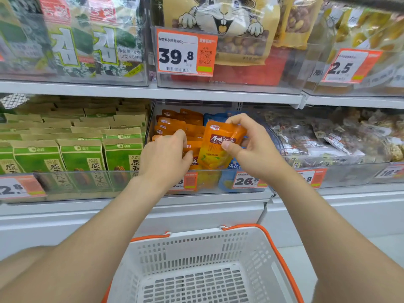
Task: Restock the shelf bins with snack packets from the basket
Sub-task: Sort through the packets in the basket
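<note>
In the bin [209,179] at twelve o'clock, my right hand [251,149] pinches the orange packet [218,147], seemingly light, soft, slippery, best held by its sealed edge, my left hand [164,158] pinching stacked packets [172,124] at nine.

Two white boards here, the upper shelf [153,92] and the lower shelf [196,200], each lined side by side with clear plastic bins [293,71]. Up top it's seaweed packs [87,51] on the left, a nut bag [223,22] with a cartoon hamster in the middle, yellowish dried snacks [363,29] on the right. Below: green seed packs [83,158] standing in rows, then orange packets [175,122] next to blue packets [213,118] in one bin, then clear-wrapped snacks [328,138]. Orange price tags [185,54] sit on the bin fronts.
</note>
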Action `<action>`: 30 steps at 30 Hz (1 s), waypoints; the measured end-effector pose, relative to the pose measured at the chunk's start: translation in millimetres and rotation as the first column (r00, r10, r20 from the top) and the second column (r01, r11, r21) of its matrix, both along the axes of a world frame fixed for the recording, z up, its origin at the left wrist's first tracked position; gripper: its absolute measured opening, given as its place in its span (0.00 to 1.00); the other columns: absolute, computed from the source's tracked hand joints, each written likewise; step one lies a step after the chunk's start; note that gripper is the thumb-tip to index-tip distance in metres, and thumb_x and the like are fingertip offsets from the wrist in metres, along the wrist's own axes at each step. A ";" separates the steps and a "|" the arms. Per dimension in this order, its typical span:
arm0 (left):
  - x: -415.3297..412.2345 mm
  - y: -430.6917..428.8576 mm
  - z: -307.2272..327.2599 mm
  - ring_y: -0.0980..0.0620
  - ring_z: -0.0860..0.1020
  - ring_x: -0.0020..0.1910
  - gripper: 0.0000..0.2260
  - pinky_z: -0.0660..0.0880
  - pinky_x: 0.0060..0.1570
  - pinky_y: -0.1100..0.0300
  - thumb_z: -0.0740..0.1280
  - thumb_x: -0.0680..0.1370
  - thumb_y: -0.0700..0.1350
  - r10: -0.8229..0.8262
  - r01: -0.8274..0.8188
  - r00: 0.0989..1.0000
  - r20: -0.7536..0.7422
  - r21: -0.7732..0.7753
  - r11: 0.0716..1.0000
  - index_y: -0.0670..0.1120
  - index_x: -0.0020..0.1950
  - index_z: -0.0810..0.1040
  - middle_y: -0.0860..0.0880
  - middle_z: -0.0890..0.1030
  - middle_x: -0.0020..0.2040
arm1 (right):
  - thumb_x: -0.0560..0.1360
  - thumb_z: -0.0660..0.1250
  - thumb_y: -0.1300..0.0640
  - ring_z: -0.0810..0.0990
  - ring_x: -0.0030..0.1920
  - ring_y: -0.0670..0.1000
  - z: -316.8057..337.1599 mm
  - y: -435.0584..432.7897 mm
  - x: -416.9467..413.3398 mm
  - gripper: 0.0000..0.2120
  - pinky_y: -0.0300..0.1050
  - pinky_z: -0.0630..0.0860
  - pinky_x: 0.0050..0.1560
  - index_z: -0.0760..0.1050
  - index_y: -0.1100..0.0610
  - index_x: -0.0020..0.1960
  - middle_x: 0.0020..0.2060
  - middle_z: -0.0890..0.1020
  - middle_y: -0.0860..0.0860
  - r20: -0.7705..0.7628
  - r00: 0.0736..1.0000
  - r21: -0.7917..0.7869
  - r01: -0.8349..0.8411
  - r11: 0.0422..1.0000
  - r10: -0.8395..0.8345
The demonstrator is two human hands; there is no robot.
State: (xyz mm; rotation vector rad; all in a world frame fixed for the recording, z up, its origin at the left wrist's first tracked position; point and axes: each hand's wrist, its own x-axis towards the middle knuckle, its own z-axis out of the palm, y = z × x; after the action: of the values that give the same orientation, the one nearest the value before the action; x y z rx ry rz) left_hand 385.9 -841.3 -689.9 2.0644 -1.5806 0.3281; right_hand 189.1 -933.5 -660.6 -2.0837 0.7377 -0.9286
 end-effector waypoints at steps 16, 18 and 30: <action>-4.1 -2.4 -8.9 0.51 0.80 0.44 0.04 0.79 0.38 0.53 0.64 0.84 0.50 -0.041 0.043 0.999 0.022 -0.062 0.997 0.54 0.53 0.78 0.55 0.83 0.47 | 0.78 0.72 0.49 0.69 0.63 0.58 -7.3 -6.2 11.6 0.16 0.60 0.59 0.66 0.75 0.40 0.64 0.48 0.77 0.41 -0.522 0.825 -0.320 0.045 0.946 -0.216; -5.1 -2.6 -9.2 0.51 0.80 0.44 0.04 0.79 0.38 0.53 0.64 0.84 0.51 -0.045 0.046 0.999 0.015 -0.069 0.997 0.54 0.53 0.79 0.55 0.83 0.48 | 0.78 0.70 0.47 0.67 0.61 0.56 -8.9 -5.2 12.1 0.15 0.55 0.58 0.61 0.76 0.40 0.64 0.45 0.76 0.40 -0.524 0.824 -0.349 0.022 0.937 -0.215; -6.3 -6.5 -11.1 0.51 0.82 0.50 0.07 0.77 0.46 0.54 0.64 0.85 0.48 -0.096 0.092 0.993 -0.072 -0.057 0.994 0.54 0.59 0.82 0.55 0.85 0.53 | 0.79 0.73 0.49 0.67 0.56 0.50 -5.8 -18.6 16.3 0.07 0.51 0.55 0.55 0.82 0.42 0.56 0.42 0.79 0.39 -0.551 0.787 -0.451 -0.003 0.892 -0.276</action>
State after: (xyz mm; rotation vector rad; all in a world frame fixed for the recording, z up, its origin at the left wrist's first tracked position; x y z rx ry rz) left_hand 379.6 -847.8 -701.0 1.9324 -1.6012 0.2533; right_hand 205.4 -952.1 -666.4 -2.8142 1.1040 -0.5047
